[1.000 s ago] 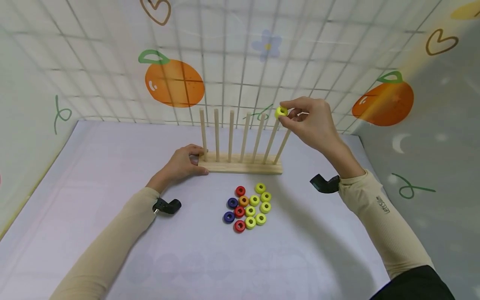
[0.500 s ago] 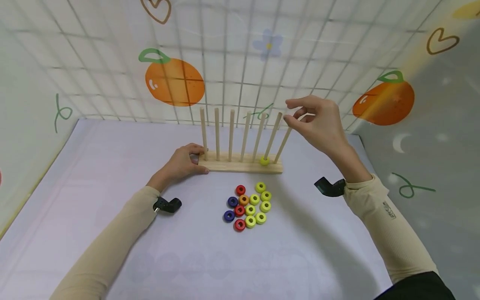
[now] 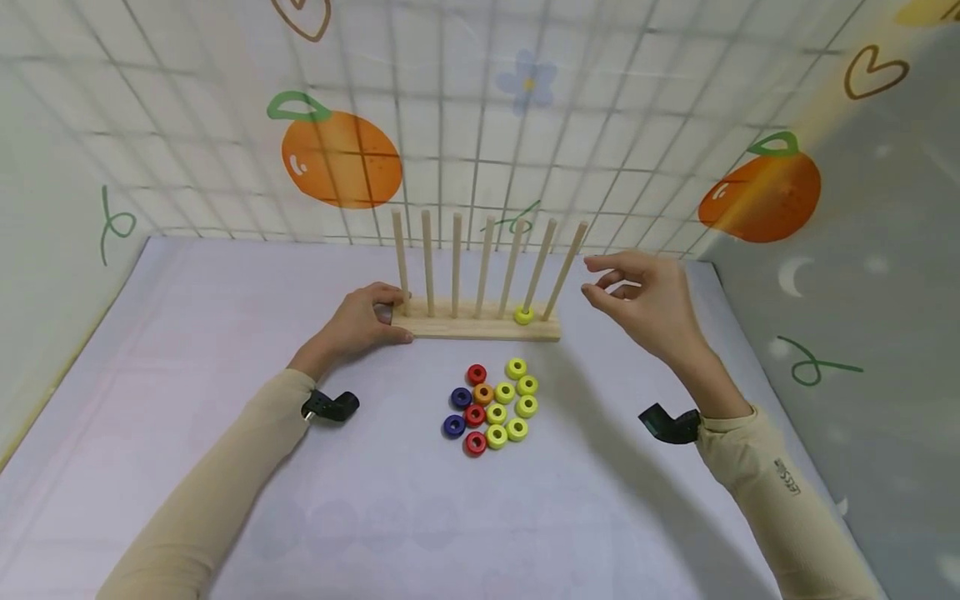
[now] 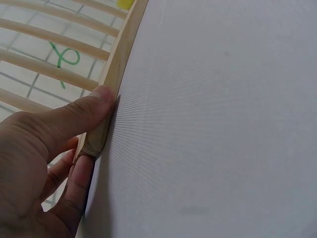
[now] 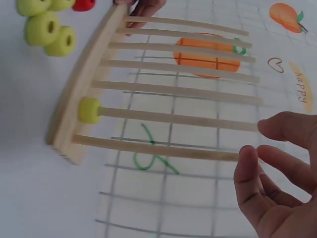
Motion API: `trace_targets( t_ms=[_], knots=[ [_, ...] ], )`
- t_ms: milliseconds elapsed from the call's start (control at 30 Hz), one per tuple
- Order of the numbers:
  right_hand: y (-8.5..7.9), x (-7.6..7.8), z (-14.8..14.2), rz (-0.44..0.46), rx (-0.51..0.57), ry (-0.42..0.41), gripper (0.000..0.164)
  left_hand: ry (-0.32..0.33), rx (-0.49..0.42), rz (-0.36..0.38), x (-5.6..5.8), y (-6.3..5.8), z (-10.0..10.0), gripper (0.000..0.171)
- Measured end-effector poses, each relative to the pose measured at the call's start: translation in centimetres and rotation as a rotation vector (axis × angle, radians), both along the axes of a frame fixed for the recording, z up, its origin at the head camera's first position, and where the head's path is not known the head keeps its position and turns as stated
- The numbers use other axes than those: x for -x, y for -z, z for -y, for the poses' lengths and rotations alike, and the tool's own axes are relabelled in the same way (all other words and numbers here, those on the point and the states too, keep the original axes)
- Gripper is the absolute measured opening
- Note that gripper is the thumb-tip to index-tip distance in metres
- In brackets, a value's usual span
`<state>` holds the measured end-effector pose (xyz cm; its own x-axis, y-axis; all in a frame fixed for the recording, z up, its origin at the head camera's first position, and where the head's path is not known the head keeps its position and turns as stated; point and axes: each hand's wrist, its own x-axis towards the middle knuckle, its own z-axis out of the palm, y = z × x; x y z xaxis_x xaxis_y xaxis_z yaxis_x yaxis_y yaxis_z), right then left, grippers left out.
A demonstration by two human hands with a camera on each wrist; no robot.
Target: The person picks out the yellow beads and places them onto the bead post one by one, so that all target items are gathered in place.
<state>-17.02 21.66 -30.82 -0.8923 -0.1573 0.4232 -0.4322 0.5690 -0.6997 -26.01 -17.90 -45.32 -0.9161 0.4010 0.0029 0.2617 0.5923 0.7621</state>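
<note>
My left hand (image 3: 362, 319) grips the left end of a wooden peg rack (image 3: 480, 331), thumb on the front side and fingers round the end, as the left wrist view shows up close. Several upright pegs stand in a row on the rack. At the foot of the second peg from the right sits one yellow ring (image 3: 523, 316). To the right of the rack my right hand (image 3: 647, 302) hovers with nothing in it, thumb and forefinger apart. In front of the rack lie loose rings: yellow rings (image 3: 517, 429), red rings (image 3: 475, 443), blue rings (image 3: 453, 426) and one orange ring (image 3: 483, 393).
The rack stands on a table with a white cloth (image 3: 375, 517). Behind it rises a wall sheet (image 3: 465, 125) with a grid and orange fruit prints. A grey side panel (image 3: 847, 275) borders the table on the right.
My right hand released the yellow ring, which dropped down the second peg from the right to the base. That hand then moved right and lower. The left hand kept its grip.
</note>
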Motion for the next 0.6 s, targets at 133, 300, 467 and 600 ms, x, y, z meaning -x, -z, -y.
trace_targets(
  t_ms=[133, 300, 467, 600],
  knots=[
    [2.1, -1.6, -0.8, 0.029, 0.043, 0.001, 0.029, 0.004, -0.012, 0.0, -0.1, -0.1, -0.1, 0.073],
    [4.4, -3.5, -1.0, 0.079, 0.073, -0.005, 0.03, 0.008, -0.016, -0.006, -0.1, -0.4, 0.1, 0.073],
    [6.7, -3.8, -0.9, 0.133, 0.054, -0.004, 0.031, 0.005, -0.011, -0.01, 0.0, -0.4, 0.2, 0.073],
    [8.6, -3.3, -0.6, 0.207, 0.021, -0.004, 0.03, 0.016, -0.031, 0.004, 0.1, 0.0, -0.1, 0.073]
  ],
)
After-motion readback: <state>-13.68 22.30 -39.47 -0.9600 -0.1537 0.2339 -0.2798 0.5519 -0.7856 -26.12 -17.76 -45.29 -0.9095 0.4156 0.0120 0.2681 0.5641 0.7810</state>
